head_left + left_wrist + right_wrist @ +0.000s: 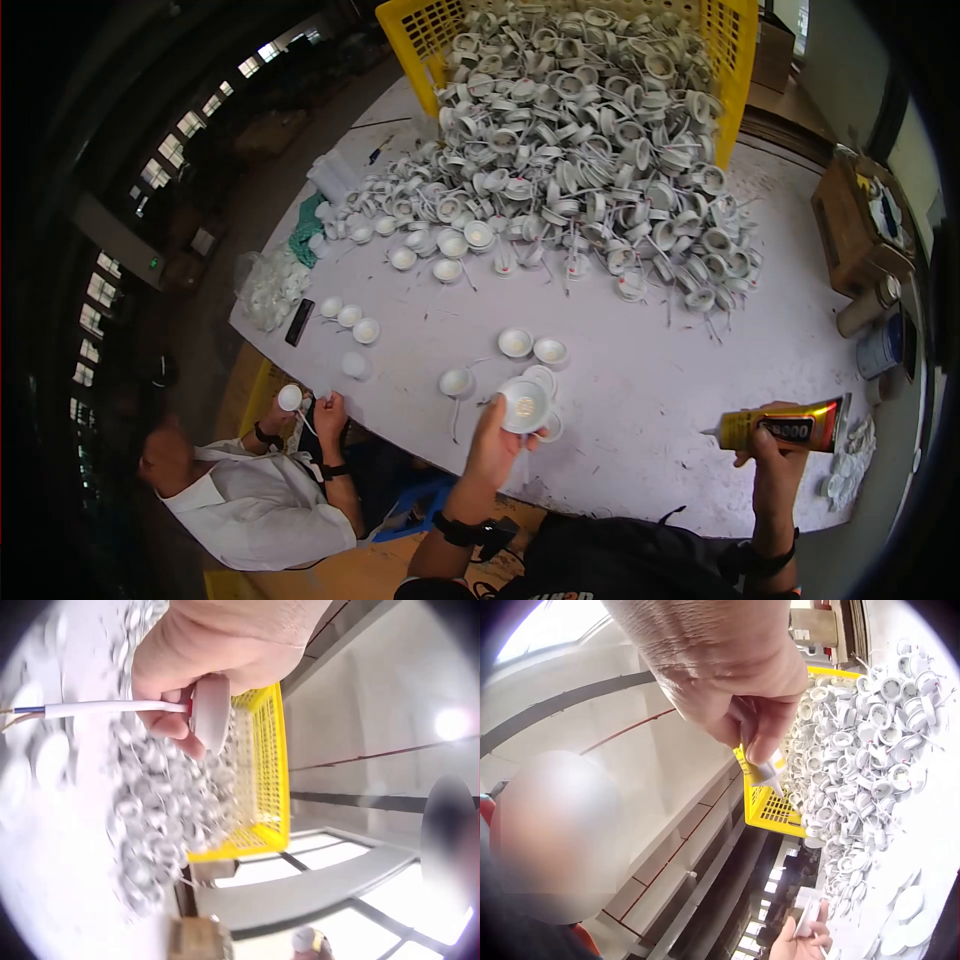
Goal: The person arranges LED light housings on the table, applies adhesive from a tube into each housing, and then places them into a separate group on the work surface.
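My left hand [486, 452] grips a small white round lamp housing [526, 404], its dish-like face turned up with a yellowish patch inside. From its back, in the left wrist view, a white cable [112, 709] ends in bare brown and blue wires. Several similar white lamps [516, 343] lie on the table just beyond and beside this hand. Off to the right, my right hand [776, 478] grips a gold and black glue tube [798, 428], nozzle pointing left toward the lamp. Most of the tube is hidden behind the fingers in the right wrist view, where the nozzle [769, 780] shows.
A large heap of white lamps [580, 140] spills from a yellow crate [738, 70] at the back. Another person [265, 500] at the left holds a similar lamp. A phone [299, 322] and plastic bag [272, 290] lie left; a wooden box [850, 225] and cans [880, 348] stand right.
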The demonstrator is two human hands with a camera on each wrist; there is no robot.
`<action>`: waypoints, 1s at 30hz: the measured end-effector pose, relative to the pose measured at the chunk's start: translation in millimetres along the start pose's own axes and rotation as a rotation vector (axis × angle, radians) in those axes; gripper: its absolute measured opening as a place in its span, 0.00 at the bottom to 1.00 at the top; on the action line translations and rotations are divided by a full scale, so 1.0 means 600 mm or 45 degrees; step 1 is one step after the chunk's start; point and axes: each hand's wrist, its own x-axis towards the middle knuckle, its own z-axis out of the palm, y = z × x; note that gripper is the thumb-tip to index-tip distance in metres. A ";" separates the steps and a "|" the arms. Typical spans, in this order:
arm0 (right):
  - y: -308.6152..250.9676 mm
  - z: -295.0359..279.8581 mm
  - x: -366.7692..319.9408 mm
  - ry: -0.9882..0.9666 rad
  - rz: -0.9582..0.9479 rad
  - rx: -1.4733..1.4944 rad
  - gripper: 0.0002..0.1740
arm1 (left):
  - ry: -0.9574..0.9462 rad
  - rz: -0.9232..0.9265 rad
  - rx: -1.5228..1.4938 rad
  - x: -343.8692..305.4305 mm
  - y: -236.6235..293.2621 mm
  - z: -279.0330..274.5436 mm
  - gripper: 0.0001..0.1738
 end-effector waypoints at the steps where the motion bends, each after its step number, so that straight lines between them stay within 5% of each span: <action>1: 0.001 0.003 -0.002 0.033 0.018 -0.004 0.15 | 0.211 0.092 0.215 0.009 0.015 -0.045 0.25; 6: 0.020 0.028 -0.007 0.137 0.080 0.011 0.17 | 0.800 0.327 0.595 0.062 0.083 -0.283 0.22; 11: 0.027 0.070 -0.001 0.196 0.097 0.002 0.18 | 1.087 -0.030 0.823 0.126 0.058 -0.472 0.23; 13: 0.028 0.085 0.003 0.168 0.137 -0.032 0.18 | 1.039 -0.050 0.867 0.141 0.050 -0.473 0.25; 15: 0.026 0.112 0.009 0.208 0.122 -0.067 0.17 | 1.085 0.066 1.351 0.165 0.023 -0.514 0.27; 17: 0.029 0.131 0.017 0.234 0.109 -0.100 0.15 | 1.076 0.004 1.522 0.165 0.056 -0.450 0.26; 19: 0.033 0.140 0.025 0.181 0.066 -0.133 0.15 | 1.321 0.032 2.093 0.175 0.080 -0.403 0.24; 20: 0.033 0.149 0.033 0.184 0.071 -0.138 0.16 | 1.325 0.027 2.083 0.193 0.089 -0.404 0.24; 22: 0.039 0.162 0.046 0.207 0.093 -0.155 0.16 | 1.274 0.417 1.975 0.231 0.107 -0.410 0.21; 26: 0.051 0.186 0.073 0.205 0.125 -0.202 0.15 | 0.958 0.380 1.814 0.353 0.157 -0.412 0.18; 30: 0.065 0.191 0.092 0.210 0.143 -0.260 0.14 | 1.078 0.142 1.975 0.460 0.184 -0.392 0.23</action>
